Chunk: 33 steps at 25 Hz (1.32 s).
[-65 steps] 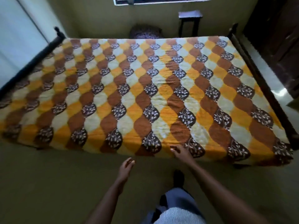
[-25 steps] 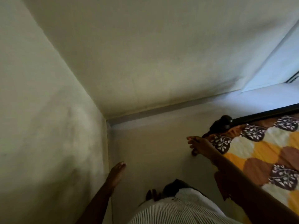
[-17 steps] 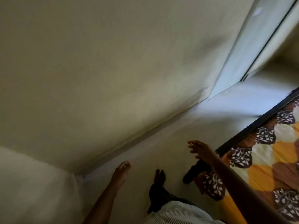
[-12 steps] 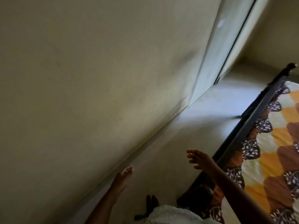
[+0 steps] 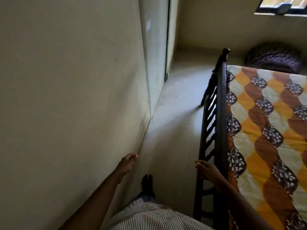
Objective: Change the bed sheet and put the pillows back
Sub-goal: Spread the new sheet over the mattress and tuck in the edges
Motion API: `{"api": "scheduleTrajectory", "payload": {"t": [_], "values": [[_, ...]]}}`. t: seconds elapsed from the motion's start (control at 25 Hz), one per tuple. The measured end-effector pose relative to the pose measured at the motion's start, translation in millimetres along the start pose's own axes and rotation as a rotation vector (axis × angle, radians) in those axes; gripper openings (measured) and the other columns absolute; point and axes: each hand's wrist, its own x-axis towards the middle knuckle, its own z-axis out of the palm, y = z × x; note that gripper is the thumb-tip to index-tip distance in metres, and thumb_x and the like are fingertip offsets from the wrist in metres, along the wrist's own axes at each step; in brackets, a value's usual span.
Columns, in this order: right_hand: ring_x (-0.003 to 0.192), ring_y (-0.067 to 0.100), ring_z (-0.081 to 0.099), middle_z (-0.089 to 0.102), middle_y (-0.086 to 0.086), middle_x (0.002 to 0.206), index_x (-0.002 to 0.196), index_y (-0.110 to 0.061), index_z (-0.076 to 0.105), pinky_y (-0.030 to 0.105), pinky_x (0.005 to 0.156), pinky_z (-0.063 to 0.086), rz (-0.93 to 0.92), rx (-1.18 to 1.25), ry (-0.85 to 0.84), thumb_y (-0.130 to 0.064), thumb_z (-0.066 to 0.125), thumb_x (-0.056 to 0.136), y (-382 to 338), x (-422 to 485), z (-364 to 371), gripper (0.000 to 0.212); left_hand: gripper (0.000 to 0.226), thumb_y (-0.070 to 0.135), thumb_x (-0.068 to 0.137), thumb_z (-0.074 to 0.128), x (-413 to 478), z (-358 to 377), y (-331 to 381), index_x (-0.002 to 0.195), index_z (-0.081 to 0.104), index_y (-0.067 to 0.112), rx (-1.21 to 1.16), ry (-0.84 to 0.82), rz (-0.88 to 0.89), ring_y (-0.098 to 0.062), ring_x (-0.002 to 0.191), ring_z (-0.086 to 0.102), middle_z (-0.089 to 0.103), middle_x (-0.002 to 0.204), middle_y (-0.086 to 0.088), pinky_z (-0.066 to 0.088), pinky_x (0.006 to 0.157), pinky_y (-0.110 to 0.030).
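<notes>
Hanging empty, left hand (image 5: 127,163) relaxed, right hand (image 5: 206,170) loosely curled beside one rail (image 5: 221,113); one sheet (image 5: 265,130), one pillow (image 5: 274,59).

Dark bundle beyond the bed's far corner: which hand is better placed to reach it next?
Likely right: the right hand is at the bed rail, nearer the dark bundle; the left hand hangs by the wall.

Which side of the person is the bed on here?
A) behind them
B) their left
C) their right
C: the dark bed rail and the patterned sheet run along beside the right hand, while the bare wall is by the left hand.
</notes>
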Motion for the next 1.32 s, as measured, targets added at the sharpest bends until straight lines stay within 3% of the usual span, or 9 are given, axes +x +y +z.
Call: {"api": "scheduleTrajectory", "payload": {"t": [0.2,0.32,0.48,0.64,0.88,1.0,1.12,1.32], "values": [[0.068,0.010,0.051,0.057,0.015,0.100,0.124,-0.003,0.052,0.018,0.054,0.039,0.077,0.121,0.168,-0.015,0.040,0.099,-73.5,49.4,-10.1,0.030,0.033,0.026,0.097,0.047,111.2,-1.8,101.2,0.127,0.052,0.013,0.093,-0.154,0.041,-0.017,0.104,0.051,0.055,0.126,-0.008,0.040,0.078,-0.027],[0.068,0.010,0.050,0.056,0.008,0.094,0.125,-0.004,0.051,0.019,0.055,0.039,0.072,0.235,0.249,-0.015,0.039,0.099,-115.1,79.0,-21.9,0.031,0.034,0.029,0.097,0.046,161.0,12.1,148.0,0.127,0.051,0.014,0.125,-0.232,0.021,-0.021,0.107,0.052,0.055,0.125,-0.008,0.039,0.083,-0.030],[0.087,0.016,0.058,0.060,0.007,0.105,0.122,-0.010,0.056,0.024,0.065,0.043,0.017,0.318,0.368,-0.018,0.044,0.098,-170.6,131.9,-60.6,0.028,0.037,0.036,0.097,0.044,237.6,37.0,221.8,0.127,0.050,0.016,0.157,-0.327,0.058,-0.018,0.108,0.051,0.054,0.122,-0.004,0.040,0.084,-0.031],[0.100,0.025,0.058,0.061,0.014,0.111,0.122,-0.011,0.056,0.031,0.076,0.047,-0.013,0.319,0.418,-0.019,0.042,0.098,-246.6,223.3,-136.8,0.029,0.034,0.033,0.097,0.046,338.3,71.7,329.4,0.125,0.052,0.016,0.175,-0.338,0.071,-0.018,0.105,0.052,0.055,0.116,-0.003,0.042,0.074,-0.029],[0.088,0.017,0.059,0.062,0.006,0.101,0.119,-0.009,0.058,0.022,0.062,0.043,-0.065,0.270,0.382,-0.017,0.046,0.097,-383.3,353.2,-248.1,0.026,0.034,0.033,0.097,0.043,457.6,102.3,489.9,0.127,0.050,0.017,0.141,-0.299,0.121,-0.017,0.109,0.050,0.053,0.118,-0.002,0.041,0.080,-0.030],[0.071,0.011,0.055,0.059,0.001,0.084,0.116,-0.008,0.058,0.015,0.052,0.043,-0.111,0.267,0.351,-0.013,0.046,0.097,-456.3,426.7,-289.7,0.023,0.035,0.033,0.097,0.044,523.4,117.7,551.8,0.127,0.050,0.016,0.107,-0.288,0.113,-0.017,0.109,0.049,0.053,0.117,-0.002,0.038,0.085,-0.032],[0.071,0.011,0.053,0.057,0.002,0.085,0.116,-0.003,0.057,0.022,0.060,0.038,-0.160,0.267,0.324,-0.011,0.046,0.097,-524.7,507.1,-328.6,0.024,0.035,0.029,0.097,0.045,594.8,136.7,617.3,0.128,0.049,0.013,0.089,-0.285,0.121,-0.018,0.108,0.049,0.052,0.119,-0.004,0.038,0.084,-0.032],[0.084,0.014,0.061,0.063,-0.001,0.097,0.111,-0.021,0.061,0.024,0.066,0.045,-0.131,0.363,0.420,-0.022,0.049,0.095,-616.2,592.1,-406.3,0.019,0.035,0.029,0.097,0.047,709.8,175.4,735.0,0.127,0.050,0.013,0.145,-0.353,0.129,-0.017,0.100,0.049,0.054,0.118,-0.006,0.038,0.067,-0.026]]}}
